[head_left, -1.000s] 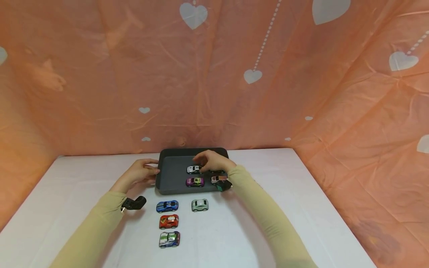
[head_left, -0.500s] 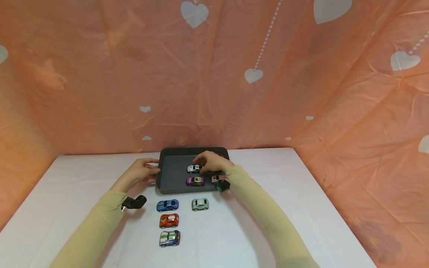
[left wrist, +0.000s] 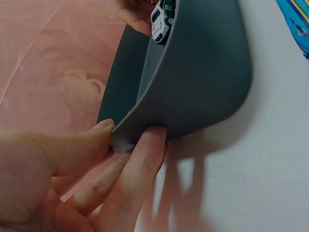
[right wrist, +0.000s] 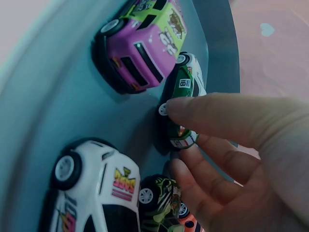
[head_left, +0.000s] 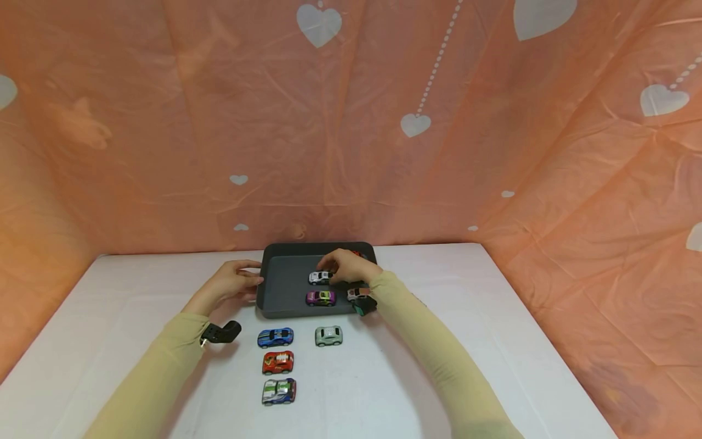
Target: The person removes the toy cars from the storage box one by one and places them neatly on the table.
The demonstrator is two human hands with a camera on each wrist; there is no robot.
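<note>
My left hand [head_left: 227,283] holds the left side of a dark grey tray [head_left: 282,280]. In the left wrist view its thumb lies at the rim, with fingers against the outer wall. Inside the tray, my right hand [head_left: 351,266] pinches a white and green toy car [right wrist: 185,82]; the thumb rests on the near side and the fingertips at its rear end. Before it sits a purple and lime toy car [head_left: 320,298]. A white toy car [right wrist: 116,179] and a black and green toy car [right wrist: 161,203] stand beside the right fingers, partly hidden in the head view.
Another red toy car [head_left: 358,253] shows at the tray's back right. On the white table in front stand a blue car [head_left: 275,337], a red car [head_left: 278,362], a silver and green car [head_left: 279,391] and a pale green car [head_left: 328,335]. An orange curtain [head_left: 329,152] hangs behind.
My right hand has shifted slightly left in the tray, and the red car at the back right corner shows now. The left hand stays at the tray's side.
</note>
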